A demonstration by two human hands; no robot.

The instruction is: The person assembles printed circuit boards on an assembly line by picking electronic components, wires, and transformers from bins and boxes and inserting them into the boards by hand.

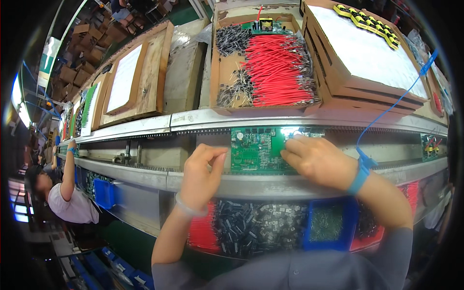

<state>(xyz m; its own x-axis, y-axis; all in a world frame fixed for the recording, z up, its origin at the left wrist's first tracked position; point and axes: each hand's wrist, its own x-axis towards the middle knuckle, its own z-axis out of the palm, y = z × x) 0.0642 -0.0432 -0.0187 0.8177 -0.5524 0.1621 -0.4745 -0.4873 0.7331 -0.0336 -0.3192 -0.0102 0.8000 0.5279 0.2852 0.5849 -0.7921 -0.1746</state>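
A green circuit board (252, 151) with small parts on it sits between the two metal rails of a conveyor, right in front of me. My left hand (203, 169) is beside the board's left edge, thumb and forefinger brought together in a pinch; whatever lies between the tips is too small to make out. Over the board's right part is my right hand (314, 159), its fingers curled down and close together. Those fingers hide what they hold or press. A blue wrist strap (358, 181) with a coiled cord circles my right wrist.
Beyond the rail, a cardboard tray (217, 96) holds red wires (278, 72) and black components (233, 39). Stacked boxes (367, 53) stand right of it, bearing yellow-and-black parts (369, 24). Nearer me are loose black parts (237, 227) and a blue bin (354, 220). A co-worker (72, 198) works at left.
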